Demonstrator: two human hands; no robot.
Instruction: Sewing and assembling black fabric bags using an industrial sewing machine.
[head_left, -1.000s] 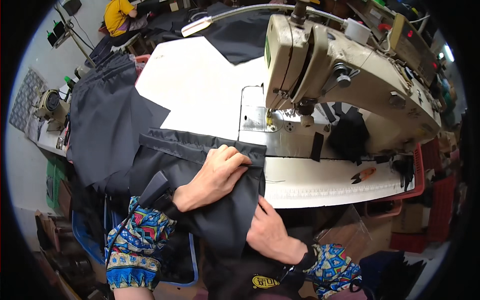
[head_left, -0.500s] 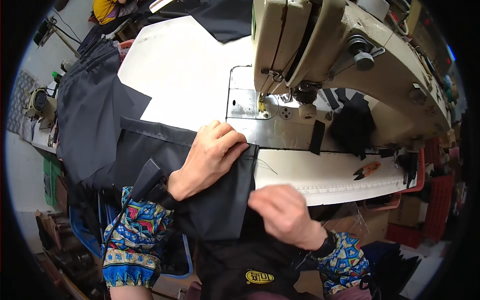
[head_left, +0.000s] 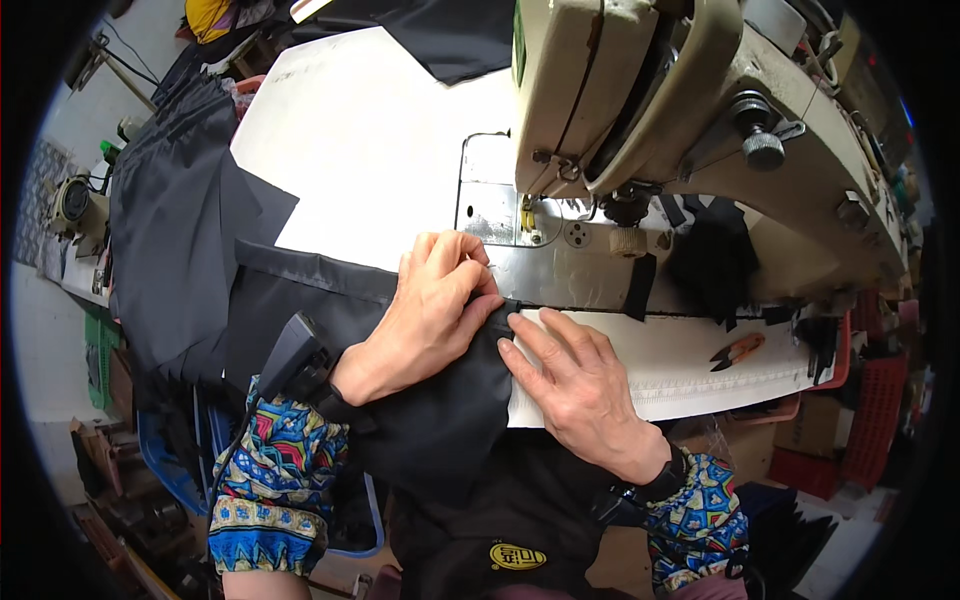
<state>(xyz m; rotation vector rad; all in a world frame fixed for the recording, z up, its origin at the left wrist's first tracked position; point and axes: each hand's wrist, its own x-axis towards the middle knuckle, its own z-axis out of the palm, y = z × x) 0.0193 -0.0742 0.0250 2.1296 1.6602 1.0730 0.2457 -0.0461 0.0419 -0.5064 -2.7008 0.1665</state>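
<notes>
A dark fabric piece [head_left: 440, 420] with a folded upper edge hangs over the front edge of the white sewing table. My left hand [head_left: 425, 305] lies on its upper right corner, thumb and curled fingers pinching the folded edge. My right hand [head_left: 580, 385] has its fingers stretched out and somewhat spread, their tips touching the fabric's right edge beside my left thumb. Behind the hands stands a cream sewing machine [head_left: 640, 110]. Its presser foot [head_left: 528, 215] sits over the metal plate, apart from the cloth.
Orange-handled thread snips [head_left: 740, 350] lie at the right on the white table [head_left: 350, 110]. Black scraps [head_left: 712, 260] are heaped under the machine arm. A stack of dark fabric [head_left: 175, 240] drapes at the left, and another dark piece [head_left: 455, 40] lies at the back.
My right hand has moved up to the fabric's right edge and its fingers have spread. The fabric's lower right part has shifted, while my left hand keeps its pinch.
</notes>
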